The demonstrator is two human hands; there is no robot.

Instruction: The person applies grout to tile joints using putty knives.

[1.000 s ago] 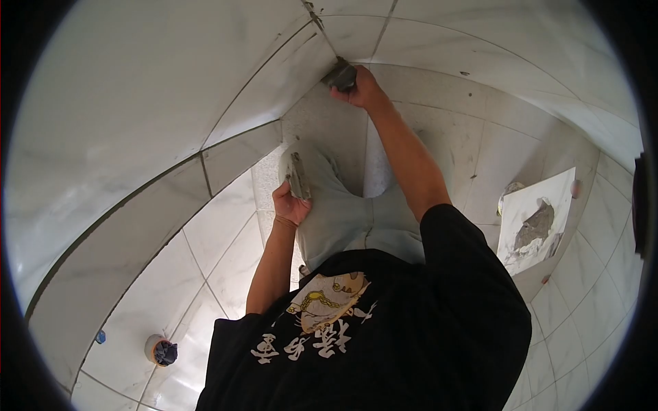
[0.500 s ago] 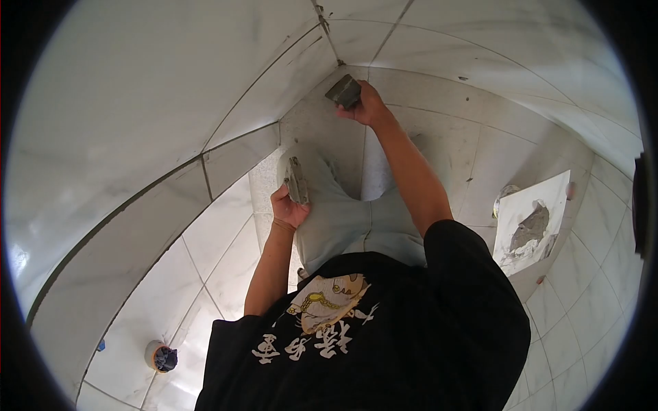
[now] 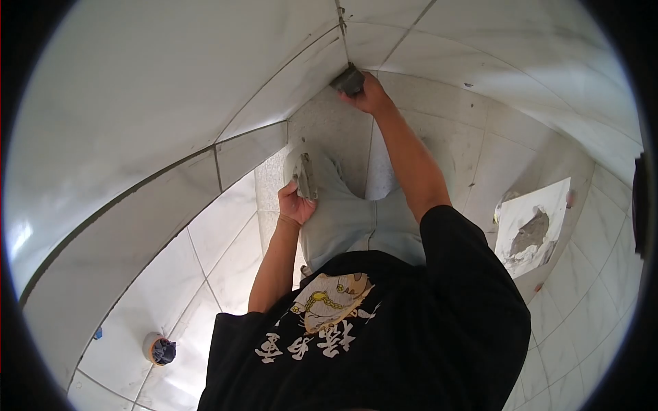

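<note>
While your left hand grips a caked scraper upright beside your knee, your right hand is closed on a grey block; the block touches the foot of the corner joint; that joint runs straight up from it; the left hand sits well apart.

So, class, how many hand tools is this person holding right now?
2. A dark grey block in the right hand, at the corner of the tiled walls; a grout-smeared scraper in the left hand, by the knee. Others may lie hidden behind the body.
</note>
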